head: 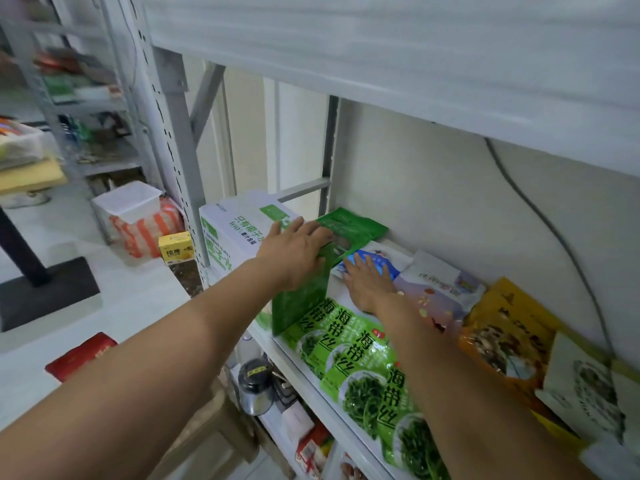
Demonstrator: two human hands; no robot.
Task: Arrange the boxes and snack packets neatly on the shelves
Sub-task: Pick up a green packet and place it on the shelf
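Left hand holds a dark green plastic snack packet, thumb on the near face and fingers over the folded top. The packet stands on edge on the white metal shelf, just right of a white cardboard box with green print at the shelf's left end. Right hand lies palm down with fingers straight, pressing on a white-and-blue flat packet that lies just behind the upright one; it grips nothing. A row of light green seaweed packets lies overlapped along the shelf front, under the right forearm. Further right are a pale packet with nut print, an orange-yellow packet and a white packet with green print. A grey cable runs down the back wall. A small yellow carton sits on the floor at left.
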